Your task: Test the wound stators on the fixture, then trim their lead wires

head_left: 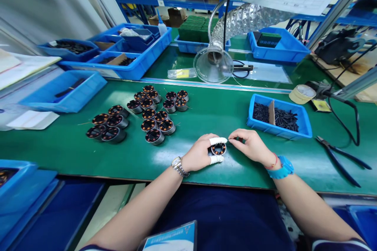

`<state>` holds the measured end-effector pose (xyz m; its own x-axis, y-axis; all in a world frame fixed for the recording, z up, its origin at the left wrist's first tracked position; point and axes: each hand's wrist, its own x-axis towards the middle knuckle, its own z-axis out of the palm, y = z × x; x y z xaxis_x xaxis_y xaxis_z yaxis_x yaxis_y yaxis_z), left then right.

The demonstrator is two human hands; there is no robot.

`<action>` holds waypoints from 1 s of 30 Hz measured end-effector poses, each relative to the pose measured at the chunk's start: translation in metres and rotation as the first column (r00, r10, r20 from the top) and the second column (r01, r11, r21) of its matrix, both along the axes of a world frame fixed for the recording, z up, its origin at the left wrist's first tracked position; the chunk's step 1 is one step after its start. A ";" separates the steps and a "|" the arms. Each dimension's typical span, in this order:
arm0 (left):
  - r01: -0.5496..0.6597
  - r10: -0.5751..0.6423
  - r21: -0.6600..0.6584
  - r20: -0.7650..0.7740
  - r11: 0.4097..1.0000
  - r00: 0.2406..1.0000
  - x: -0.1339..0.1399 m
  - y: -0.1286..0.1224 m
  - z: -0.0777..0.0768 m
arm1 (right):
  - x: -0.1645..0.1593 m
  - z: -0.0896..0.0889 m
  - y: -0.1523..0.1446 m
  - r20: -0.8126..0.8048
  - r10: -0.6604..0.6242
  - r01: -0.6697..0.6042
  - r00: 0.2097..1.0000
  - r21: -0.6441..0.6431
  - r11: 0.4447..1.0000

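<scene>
A round motor stator (218, 149) with copper windings sits on the green mat in front of me. My left hand (203, 153) grips it between thumb and forefinger, both tips wrapped in white finger covers. Just to its right, my right hand (250, 143) is closed in a pinch near the stator's upper edge. Whatever lies between those fingertips is too small to make out. Several more stators (154, 136) stand in groups to the left, some with thin wire ends sticking out.
A blue bin (279, 132) of short black tubes lies at the right, with pliers (338, 159) close by. Behind stand a clear fume hood (213, 66) on a foil duct, a large blue tray (138, 68) and a green-filled bin (193, 47). Another blue bin (66, 102) is at left.
</scene>
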<state>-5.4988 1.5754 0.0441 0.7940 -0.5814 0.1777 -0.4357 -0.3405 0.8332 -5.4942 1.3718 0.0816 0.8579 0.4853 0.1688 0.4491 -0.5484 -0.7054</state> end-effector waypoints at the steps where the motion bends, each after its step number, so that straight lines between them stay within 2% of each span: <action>1: -0.002 0.002 -0.001 -0.002 1.000 1.000 0.000 0.000 0.000 | 0.000 0.000 0.000 0.001 0.002 -0.002 1.000 0.002 1.000; 8: -0.002 0.002 -0.004 -0.001 1.000 1.000 0.000 0.000 0.000 | 0.001 0.000 0.000 0.041 0.020 -0.019 0.999 -0.012 1.000; 11: 0.000 0.000 -0.012 0.007 1.000 1.000 0.000 0.000 -0.001 | -0.002 -0.008 0.005 0.169 0.012 0.004 0.986 -0.090 0.996; 15: 0.007 -0.007 -0.014 0.022 1.000 1.000 0.001 -0.001 -0.001 | -0.007 -0.021 0.013 0.381 -0.014 0.120 0.924 -0.257 0.959; 17: -0.018 0.018 -0.002 0.010 1.000 1.000 0.000 -0.002 0.000 | -0.008 -0.021 0.011 0.293 -0.039 0.103 0.955 -0.206 0.973; 19: -0.065 0.065 0.016 -0.018 0.998 0.998 -0.001 -0.002 0.002 | -0.008 -0.017 0.006 0.041 -0.069 0.071 0.997 -0.045 0.996; 21: -0.093 0.095 0.032 -0.049 0.995 0.994 -0.002 -0.002 0.003 | -0.005 -0.011 0.001 -0.216 -0.045 0.066 0.975 0.089 0.994; 22: -0.096 0.098 0.034 -0.058 0.995 0.994 -0.003 -0.002 0.003 | -0.004 -0.008 -0.001 -0.294 -0.019 0.056 0.956 0.119 0.991; 26: -0.095 0.098 0.041 -0.072 0.995 0.993 -0.003 -0.002 0.005 | 0.001 -0.005 0.001 -0.333 0.029 0.009 0.942 0.113 0.994; 30: -0.095 0.098 0.042 -0.091 0.995 0.991 -0.003 -0.002 0.005 | 0.002 -0.010 0.007 -0.384 -0.059 0.103 0.922 0.095 0.990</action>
